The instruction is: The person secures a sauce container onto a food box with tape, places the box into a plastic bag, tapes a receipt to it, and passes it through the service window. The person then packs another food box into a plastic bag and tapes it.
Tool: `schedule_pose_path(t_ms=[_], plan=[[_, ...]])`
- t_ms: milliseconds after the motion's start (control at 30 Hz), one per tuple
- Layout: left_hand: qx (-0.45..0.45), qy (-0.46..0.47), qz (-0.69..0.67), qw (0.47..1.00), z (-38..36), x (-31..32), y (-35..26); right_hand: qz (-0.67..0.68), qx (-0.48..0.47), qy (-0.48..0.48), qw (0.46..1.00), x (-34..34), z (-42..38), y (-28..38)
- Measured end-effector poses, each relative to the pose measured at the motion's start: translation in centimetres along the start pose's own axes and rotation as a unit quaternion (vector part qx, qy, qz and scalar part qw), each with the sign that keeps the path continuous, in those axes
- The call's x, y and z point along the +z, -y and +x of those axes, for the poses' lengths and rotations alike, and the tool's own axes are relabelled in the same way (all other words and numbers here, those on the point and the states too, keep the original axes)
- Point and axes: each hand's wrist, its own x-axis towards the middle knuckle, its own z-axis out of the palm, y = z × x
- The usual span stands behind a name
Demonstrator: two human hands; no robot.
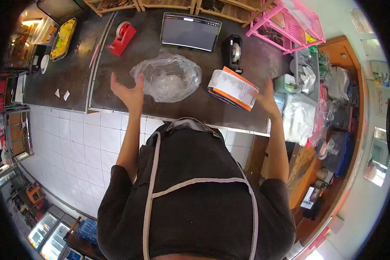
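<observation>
My left hand [129, 92] hovers at the left side of a clear plastic bag [177, 78], thumb and fingers spread apart. The bag lies crumpled on the dark counter [169, 112], with a paler bunched part in its middle. Over to the right, my right hand [267, 100] is raised with its fingers apart, right by the edge of an orange pad [247, 104]. A long printed receipt [232, 86] lies across that pad. Neither hand has anything in its grasp.
Behind the bag stand a red tape dispenser [122, 38], a tablet [190, 32] and a black tape dispenser [233, 54]. A pink basket rack [286, 26] is at the back right. White plastic bags [297, 117] hang at the counter's right end. A tray of yellow items [63, 39] sits far left.
</observation>
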Motion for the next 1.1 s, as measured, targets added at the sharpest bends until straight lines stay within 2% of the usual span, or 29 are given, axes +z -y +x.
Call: schedule_pose_path(t_ms=[33, 67, 100, 133, 167, 200, 267, 300, 367, 400, 433, 467, 500, 567, 600, 633, 700, 733, 767, 833, 900, 967, 1033, 1067, 1100], plan=[[-0.019, 0.072, -0.102, 0.992, 1.0, -0.6, -3.8, 0.001, 0.002, 0.002, 1.000, 0.1, -0.4, -0.3], [-0.041, 0.140, -0.199, 0.969, 1.0, -0.8, -7.3, 0.124, 0.133, -0.046, 0.982, 0.3, -1.3, -0.6], [-0.007, 0.279, -0.206, 0.938, 0.2, 0.1, -9.6, 0.240, 0.263, -0.092, 0.930, 0.6, -2.1, -1.0], [-0.047, 0.390, -0.305, 0.868, -2.6, 2.7, -11.0, 0.240, 0.265, -0.092, 0.929, 1.5, -2.4, -2.2], [-0.099, 0.481, -0.346, 0.799, -5.3, 5.5, -12.7, 0.332, 0.260, -0.033, 0.906, 2.6, -2.4, -4.1], [-0.101, 0.576, -0.262, 0.767, -8.2, 9.0, -13.2, 0.420, 0.251, 0.024, 0.872, 3.1, -2.4, -5.3], [-0.199, 0.685, -0.209, 0.669, -11.3, 13.8, -14.4, 0.439, 0.258, 0.010, 0.860, 5.0, -2.8, -4.8], [-0.176, 0.689, -0.118, 0.693, -13.0, 15.5, -14.6, 0.459, 0.266, 0.004, 0.847, 5.3, -2.5, -4.7], [-0.232, 0.657, -0.146, 0.702, -15.3, 18.2, -12.9, 0.469, 0.258, -0.002, 0.844, 5.7, -1.5, -5.7], [-0.242, 0.650, -0.132, 0.708, -14.2, 17.3, -13.2, 0.481, 0.253, -0.007, 0.839, 6.8, -1.3, -6.3], [-0.308, 0.665, -0.188, 0.654, -11.9, 15.3, -14.5, 0.502, 0.210, -0.014, 0.839, 7.2, -1.4, -5.8], [-0.368, 0.671, -0.242, 0.596, -10.6, 14.1, -14.9, 0.524, 0.218, -0.008, 0.823, 7.4, -1.6, -5.3], [-0.364, 0.666, -0.242, 0.605, -13.6, 15.9, -12.2, 0.545, 0.222, -0.006, 0.808, 7.4, -1.7, -4.8], [-0.343, 0.685, -0.260, 0.587, -12.4, 14.4, -13.5, 0.558, 0.250, -0.005, 0.791, 7.6, -1.7, -4.5], [-0.372, 0.683, -0.195, 0.598, -12.4, 13.9, -13.9, 0.533, 0.242, -0.012, 0.811, 7.4, -1.7, -4.2], [-0.375, 0.677, -0.195, 0.602, -12.1, 13.6, -14.0, 0.505, 0.231, -0.020, 0.832, 7.1, -1.6, -3.9], [-0.367, 0.703, -0.186, 0.579, -10.9, 12.1, -14.5, 0.488, 0.229, -0.017, 0.842, 6.3, -2.1, -2.4], [-0.360, 0.676, -0.217, 0.606, -10.3, 11.2, -15.0, 0.480, 0.240, -0.010, 0.844, 5.9, -2.1, -1.3], [-0.358, 0.672, -0.219, 0.610, -9.3, 10.7, -15.3, 0.473, 0.249, -0.004, 0.845, 5.5, -1.7, -0.1], [-0.303, 0.632, -0.284, 0.654, -7.5, 8.8, -15.5, 0.475, 0.260, 0.004, 0.840, 4.7, -1.9, 4.8], [-0.272, 0.599, -0.248, 0.711, -2.3, 5.3, -16.4, 0.497, 0.217, 0.007, 0.840, 5.0, -2.0, 9.1], [-0.284, 0.568, -0.219, 0.741, 1.0, 3.3, -13.9, 0.480, 0.186, 0.045, 0.856, 7.2, -0.9, 13.4], [-0.334, 0.544, -0.271, 0.721, 4.6, 0.6, -12.1, 0.470, 0.157, 0.086, 0.864, 10.8, 0.5, 16.7], [-0.331, 0.546, -0.272, 0.721, 5.5, -0.3, -10.6, 0.473, 0.152, 0.109, 0.861, 13.2, 1.4, 17.2], [-0.381, 0.531, -0.218, 0.725, 6.2, -0.6, -8.8, 0.449, 0.158, 0.124, 0.871, 15.6, 2.3, 17.1]])
